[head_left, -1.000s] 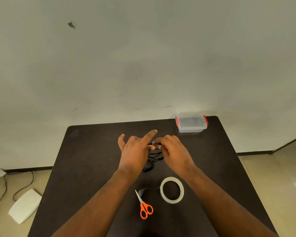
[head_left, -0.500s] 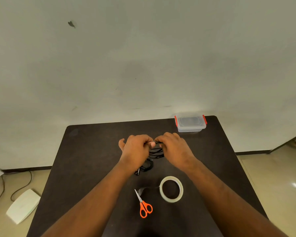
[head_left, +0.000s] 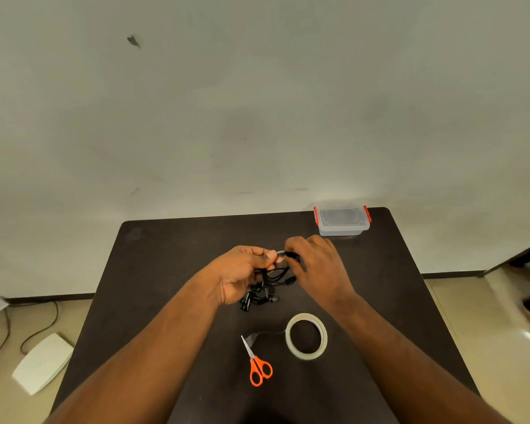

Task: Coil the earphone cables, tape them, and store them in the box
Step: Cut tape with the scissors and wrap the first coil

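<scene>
Orange scissors beside tape roll

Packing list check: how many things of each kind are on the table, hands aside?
Earphone cable bundle, held by left hand and right hand: 1
Tape roll: 1
Scissors: 1
Box, lid on: 1
Total: 4
How many separate earphones the bundle holds cannot be told.

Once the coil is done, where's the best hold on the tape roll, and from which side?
Pinch the tape roll across its right-hand band, one finger inside the open centre, coming from above. It lies flat, and its loose tail trails left toward the scissors, so the right side looks freer.
</scene>
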Action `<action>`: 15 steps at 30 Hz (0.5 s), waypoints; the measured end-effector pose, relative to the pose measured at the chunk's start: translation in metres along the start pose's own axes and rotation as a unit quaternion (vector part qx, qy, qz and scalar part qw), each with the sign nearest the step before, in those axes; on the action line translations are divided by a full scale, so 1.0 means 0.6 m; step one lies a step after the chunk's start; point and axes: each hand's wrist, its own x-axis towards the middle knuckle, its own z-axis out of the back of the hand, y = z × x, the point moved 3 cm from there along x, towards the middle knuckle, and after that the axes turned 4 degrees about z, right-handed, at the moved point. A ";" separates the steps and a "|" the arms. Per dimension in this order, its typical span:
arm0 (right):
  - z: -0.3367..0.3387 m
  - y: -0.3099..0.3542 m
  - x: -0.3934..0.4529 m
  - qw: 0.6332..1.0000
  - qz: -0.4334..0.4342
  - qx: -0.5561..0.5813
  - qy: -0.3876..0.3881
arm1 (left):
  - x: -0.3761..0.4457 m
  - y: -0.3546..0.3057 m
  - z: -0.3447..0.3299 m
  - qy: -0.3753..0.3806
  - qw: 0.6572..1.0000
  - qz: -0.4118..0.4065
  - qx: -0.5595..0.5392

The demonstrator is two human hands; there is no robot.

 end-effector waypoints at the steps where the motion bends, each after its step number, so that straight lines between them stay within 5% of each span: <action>1: 0.000 0.002 0.000 1.000 0.010 -0.006 -0.008 | 0.000 0.002 0.001 0.004 1.000 0.008 -0.007; 15: 0.009 0.011 -0.007 0.995 0.098 0.032 -0.018 | -0.001 -0.006 0.006 -0.119 0.986 -0.050 0.102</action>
